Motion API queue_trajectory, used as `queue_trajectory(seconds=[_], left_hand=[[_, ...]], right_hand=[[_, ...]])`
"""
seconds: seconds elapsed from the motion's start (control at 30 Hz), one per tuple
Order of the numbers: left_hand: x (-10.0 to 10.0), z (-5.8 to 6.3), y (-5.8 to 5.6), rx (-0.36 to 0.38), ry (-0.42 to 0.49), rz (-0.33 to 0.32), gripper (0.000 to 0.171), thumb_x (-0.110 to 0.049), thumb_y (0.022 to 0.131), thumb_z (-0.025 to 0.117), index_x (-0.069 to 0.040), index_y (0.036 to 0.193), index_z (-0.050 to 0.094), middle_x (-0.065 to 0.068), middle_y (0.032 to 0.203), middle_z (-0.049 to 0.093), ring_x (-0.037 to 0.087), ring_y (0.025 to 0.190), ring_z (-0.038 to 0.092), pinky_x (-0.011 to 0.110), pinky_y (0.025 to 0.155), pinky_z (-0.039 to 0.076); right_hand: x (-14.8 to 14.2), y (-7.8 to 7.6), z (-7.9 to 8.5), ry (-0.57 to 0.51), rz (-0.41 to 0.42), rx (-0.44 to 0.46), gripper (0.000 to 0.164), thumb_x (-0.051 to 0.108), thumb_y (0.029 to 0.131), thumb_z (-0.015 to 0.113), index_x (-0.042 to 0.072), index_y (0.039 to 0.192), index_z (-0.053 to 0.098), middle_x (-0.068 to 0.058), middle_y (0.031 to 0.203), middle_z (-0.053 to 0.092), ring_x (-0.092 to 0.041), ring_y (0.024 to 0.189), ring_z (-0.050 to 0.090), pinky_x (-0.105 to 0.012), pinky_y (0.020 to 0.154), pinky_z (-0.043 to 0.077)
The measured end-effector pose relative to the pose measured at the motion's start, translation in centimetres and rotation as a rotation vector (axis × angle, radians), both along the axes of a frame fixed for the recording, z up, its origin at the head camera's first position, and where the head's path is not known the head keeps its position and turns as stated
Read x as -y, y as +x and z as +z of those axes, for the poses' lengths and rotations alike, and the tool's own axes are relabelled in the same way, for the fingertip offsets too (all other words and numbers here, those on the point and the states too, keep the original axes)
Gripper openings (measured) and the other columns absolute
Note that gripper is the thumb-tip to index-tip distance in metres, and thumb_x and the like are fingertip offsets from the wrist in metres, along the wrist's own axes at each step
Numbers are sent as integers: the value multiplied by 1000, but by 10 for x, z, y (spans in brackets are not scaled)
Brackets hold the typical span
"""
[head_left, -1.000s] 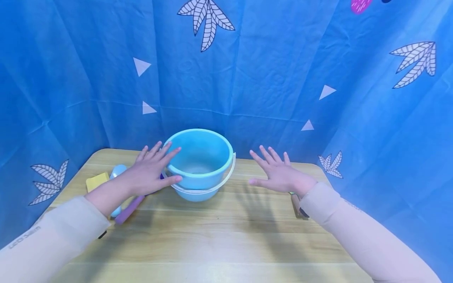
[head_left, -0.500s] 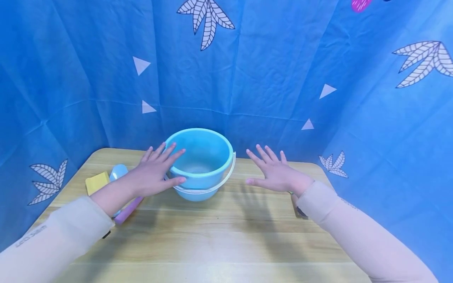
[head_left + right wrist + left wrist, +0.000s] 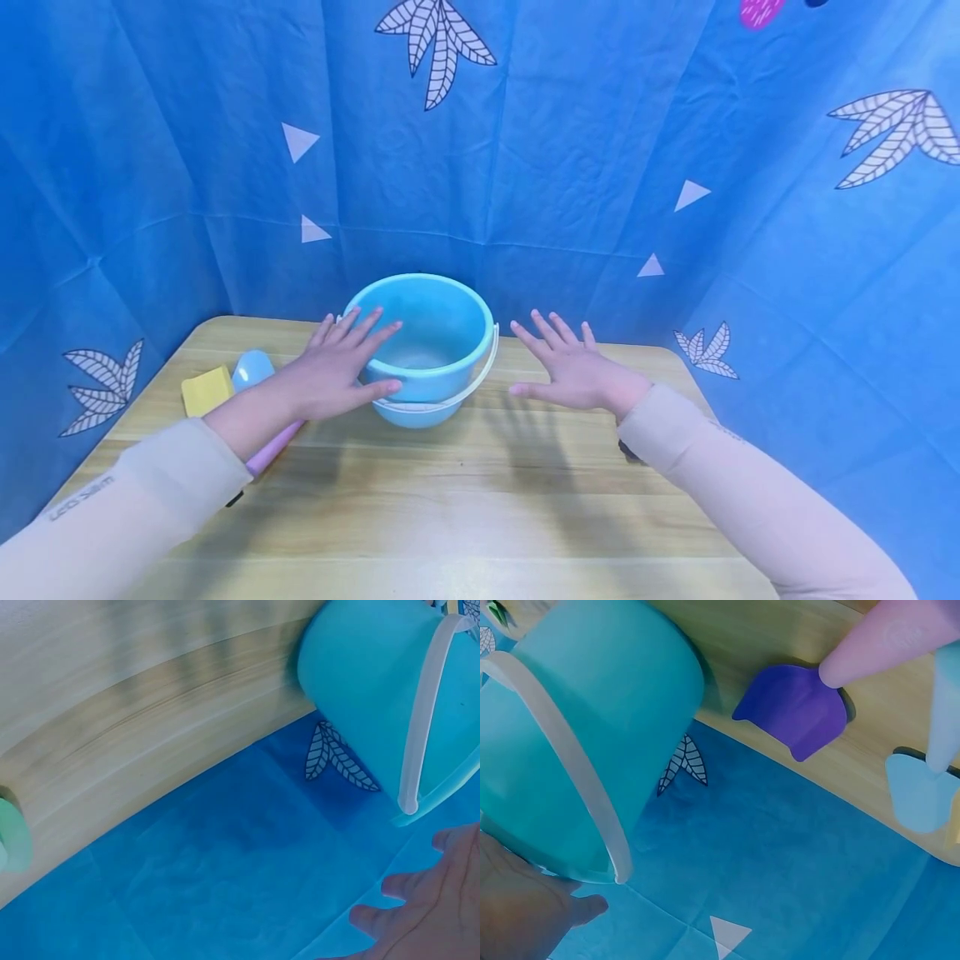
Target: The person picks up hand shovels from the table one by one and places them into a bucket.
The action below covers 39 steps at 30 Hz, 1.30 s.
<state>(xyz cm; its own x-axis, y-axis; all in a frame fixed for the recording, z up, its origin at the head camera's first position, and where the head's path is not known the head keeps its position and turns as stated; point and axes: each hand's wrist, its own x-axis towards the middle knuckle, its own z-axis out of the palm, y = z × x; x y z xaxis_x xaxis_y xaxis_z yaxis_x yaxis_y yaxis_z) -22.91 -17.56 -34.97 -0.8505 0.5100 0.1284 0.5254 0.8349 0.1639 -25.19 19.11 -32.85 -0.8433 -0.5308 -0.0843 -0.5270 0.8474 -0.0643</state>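
Observation:
A light blue bucket (image 3: 423,386) with a white handle (image 3: 486,367) stands upright near the table's back edge. In the head view my left hand (image 3: 330,375), fingers spread, overlaps the bucket's left rim from above. The left wrist view shows that hand (image 3: 517,907) near the rim; whether it touches, I cannot tell. My right hand (image 3: 573,371) hovers right of the bucket, fingers spread, holding nothing. Left of the bucket lies a toy shovel with a purple blade (image 3: 802,709) and pinkish-purple handle (image 3: 892,637). My left arm partly hides it.
Beside the shovel are a light blue scoop-like tool (image 3: 252,367) and a yellow piece (image 3: 207,392). A dark object (image 3: 627,451) shows under my right sleeve. A green object (image 3: 13,836) sits at the right wrist view's left edge. Blue curtain (image 3: 585,150) surrounds the wooden table (image 3: 450,533).
Both hands have drifted slightly inward, the left one to the right and the right one to the left. The bucket and tools have stayed put.

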Motion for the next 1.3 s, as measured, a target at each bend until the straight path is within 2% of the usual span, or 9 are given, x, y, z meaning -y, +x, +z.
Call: queue_trajectory(seconds=[0.3,0.67,0.9,1.13,1.3], left_hand=[[-2,-2,1,-14,2,-12,77,-76,83,31,-39,144,1,2,155,0,28,138,-8,58,107,-5],[-5,0,5,-43,2,-45,76,-75,84,30,-38,145,4,1,155,3,28,138,-4,59,107,-2],[-4,-2,4,-60,12,-61,77,-74,85,31,-33,146,10,0,155,4,29,139,-2,60,106,-1],[-4,-2,4,-65,18,-61,77,-74,85,30,-33,146,11,0,154,5,28,139,-2,61,106,1],[-4,-3,5,-69,15,-57,77,-75,84,29,-33,146,11,0,154,5,28,139,-1,61,106,2]], right_hand=[[11,2,2,1,25,-7,86,80,79,31,39,144,-7,-1,154,-8,-30,138,-9,-68,102,-1],[24,4,5,-23,55,-7,86,82,78,30,39,143,-6,1,154,-8,-28,138,-11,-65,102,-6],[34,4,5,-24,82,-12,86,83,78,28,39,144,-6,2,154,-8,-26,138,-12,-66,103,-3],[39,4,3,11,76,-21,88,85,75,24,40,143,-8,5,154,-9,-27,138,-11,-65,104,-1],[42,5,4,-1,94,-16,88,85,76,25,39,143,-8,2,155,-6,-28,138,-10,-65,103,-1]])
